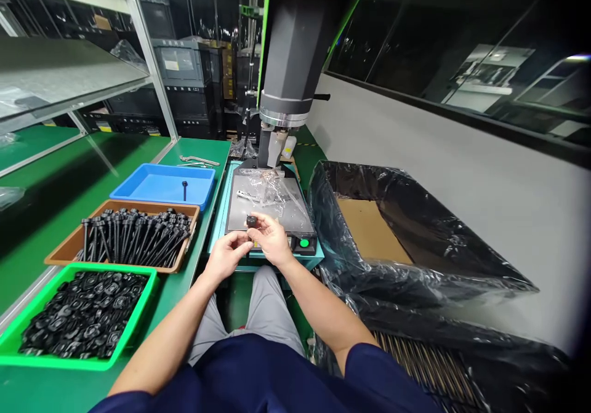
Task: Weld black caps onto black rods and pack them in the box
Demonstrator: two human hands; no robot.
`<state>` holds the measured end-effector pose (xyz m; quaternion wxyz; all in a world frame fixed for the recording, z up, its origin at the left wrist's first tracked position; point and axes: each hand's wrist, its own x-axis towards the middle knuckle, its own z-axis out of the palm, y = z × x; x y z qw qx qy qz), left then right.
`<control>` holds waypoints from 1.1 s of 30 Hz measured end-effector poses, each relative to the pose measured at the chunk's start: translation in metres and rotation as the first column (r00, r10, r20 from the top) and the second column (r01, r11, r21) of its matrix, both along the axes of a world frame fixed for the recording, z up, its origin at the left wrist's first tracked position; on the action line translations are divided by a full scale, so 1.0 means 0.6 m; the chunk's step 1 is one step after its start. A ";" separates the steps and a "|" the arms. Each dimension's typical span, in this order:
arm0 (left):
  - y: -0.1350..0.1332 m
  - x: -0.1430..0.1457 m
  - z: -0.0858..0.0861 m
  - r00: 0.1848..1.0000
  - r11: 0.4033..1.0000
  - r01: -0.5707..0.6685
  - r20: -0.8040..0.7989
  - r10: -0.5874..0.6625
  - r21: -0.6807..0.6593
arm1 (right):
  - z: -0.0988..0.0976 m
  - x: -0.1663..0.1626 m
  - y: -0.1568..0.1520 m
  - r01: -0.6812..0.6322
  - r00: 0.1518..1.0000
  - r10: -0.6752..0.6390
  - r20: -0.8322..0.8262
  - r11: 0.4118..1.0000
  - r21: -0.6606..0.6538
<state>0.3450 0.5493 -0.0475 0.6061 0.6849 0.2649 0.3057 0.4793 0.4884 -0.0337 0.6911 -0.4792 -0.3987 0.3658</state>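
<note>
My right hand (273, 242) pinches a small black part (251, 221) with a rounded, knob-like head, in front of the machine's base plate (295, 213). Just to the left and slightly lower, my left hand (225, 255) has its thumb and fingers closed at the part's lower end, which the fingers mostly hide. The head points upward. On my left, a brown tray (62, 250) carries many black ribbed straps with square heads, resembling cable ties. Nearer me, a green tray (150, 290) is heaped with small round black plastic pieces.
A blue tray (138, 182) with one black strap (184, 190) lies beyond the brown tray; wrenches (198, 160) rest behind it. The press head (289, 56) hangs over the plate. A green button (304, 243) faces me. At right stands a bin lined with black plastic (434, 277).
</note>
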 end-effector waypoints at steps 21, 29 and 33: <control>0.038 -0.186 0.065 0.926 0.973 -0.033 -0.359 0.116 0.230 | -0.007 -0.091 0.033 -0.253 0.958 0.271 0.096 0.954 -0.159; 0.234 -0.351 0.077 0.401 0.710 -0.416 -0.586 0.704 0.569 | -0.009 -0.054 -0.003 -0.246 0.962 0.263 0.074 0.951 -0.189; 0.283 -0.376 0.035 0.263 0.739 -0.339 -0.696 0.669 0.582 | -0.009 -0.043 -0.026 -0.233 0.965 0.254 0.067 0.946 -0.226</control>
